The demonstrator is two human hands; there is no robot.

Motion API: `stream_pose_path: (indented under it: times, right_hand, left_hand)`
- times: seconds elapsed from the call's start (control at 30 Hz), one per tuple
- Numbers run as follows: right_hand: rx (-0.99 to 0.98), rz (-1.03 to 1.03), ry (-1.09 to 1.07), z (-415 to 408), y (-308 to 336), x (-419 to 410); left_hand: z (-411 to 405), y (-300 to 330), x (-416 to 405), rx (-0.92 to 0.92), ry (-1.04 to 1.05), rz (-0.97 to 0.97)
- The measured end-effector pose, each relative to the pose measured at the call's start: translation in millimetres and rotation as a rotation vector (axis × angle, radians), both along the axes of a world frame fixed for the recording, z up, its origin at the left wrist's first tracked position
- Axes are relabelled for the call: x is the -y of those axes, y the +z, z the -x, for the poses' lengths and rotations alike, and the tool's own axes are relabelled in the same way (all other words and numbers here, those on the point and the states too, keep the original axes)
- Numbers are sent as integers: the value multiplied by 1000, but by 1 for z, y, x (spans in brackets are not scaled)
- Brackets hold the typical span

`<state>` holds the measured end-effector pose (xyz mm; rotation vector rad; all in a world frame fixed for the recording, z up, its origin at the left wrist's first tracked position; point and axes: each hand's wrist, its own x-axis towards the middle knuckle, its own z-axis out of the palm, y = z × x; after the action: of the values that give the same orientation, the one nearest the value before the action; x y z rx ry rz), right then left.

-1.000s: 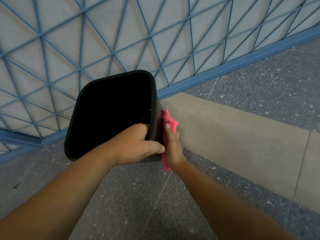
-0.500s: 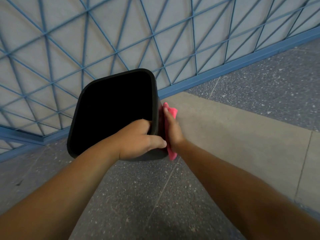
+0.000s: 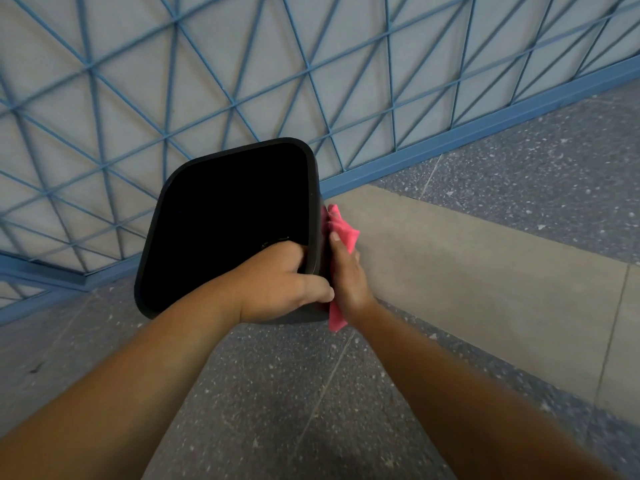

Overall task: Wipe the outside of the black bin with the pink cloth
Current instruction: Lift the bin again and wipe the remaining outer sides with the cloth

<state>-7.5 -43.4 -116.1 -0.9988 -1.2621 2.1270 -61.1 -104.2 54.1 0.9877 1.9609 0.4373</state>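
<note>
Black plastic forms the bin (image 3: pixel 228 216), which sits at the centre of the frame, tipped so that its open mouth faces the camera; its dark interior shows nothing inside. Wiping is judged to be under way and not finished: the pink cloth (image 3: pixel 341 230) lies against the bin's right outer wall, just right of centre, so that wall is the one being treated; the remaining outer walls and the base are hidden behind the mouth, and their condition cannot be told; no dirt or wet streak is visible to mark what has been cleaned.

Left hand (image 3: pixel 277 282): fingers hooked over the near right corner of the rim and into the bin, thumb laid along the outside edge; it grips the rim and steadies the bin. Right hand (image 3: pixel 346 271): fingers fairly straight, pointing toward the top of the frame, pressing the cloth flat to the wall; cloth shows above the fingertips and below the wrist.

Both forearms enter from the lower corners; grey speckled floor (image 3: pixel 311 393) lies beneath; a blue lattice fence (image 3: pixel 207 81) fills the upper frame.
</note>
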Motion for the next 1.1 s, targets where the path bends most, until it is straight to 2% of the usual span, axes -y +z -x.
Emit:
stream_pose_path:
  times: [0.13,0.2,0.33,0.47,0.63,0.73,0.8,0.9,1.0,1.1]
  right_hand:
    - [-34,177,-6,21,-18,-17]
    - [-12,150,4,25,-18,-18]
    - [-100,121,-14,19,-8,-13]
    - [-142,329,-75,28,-34,-16]
    - [-71,109,-13,20,-8,-8]
    - [-141,206,-10,21,-17,-16]
    - [-46,256,18,22,-18,-18]
    - [51,111,31,20,-9,-11]
    - [-78,35,25,23,-2,-17]
    - [-76,126,32,30,-17,-21]
  left_hand:
    - [0,-1,0,27,24,15]
    - [0,-2,1,41,26,11]
    - [-3,2,-1,85,41,4]
    - [-4,5,-2,78,44,-7]
    - [-4,2,-1,44,29,-6]
    - [-2,1,-1,59,49,3]
    - [-5,2,-2,75,48,-5]
    - [-3,1,-1,94,62,-15]
    - [1,-3,-1,60,46,-4]
    - [2,-4,0,4,21,10]
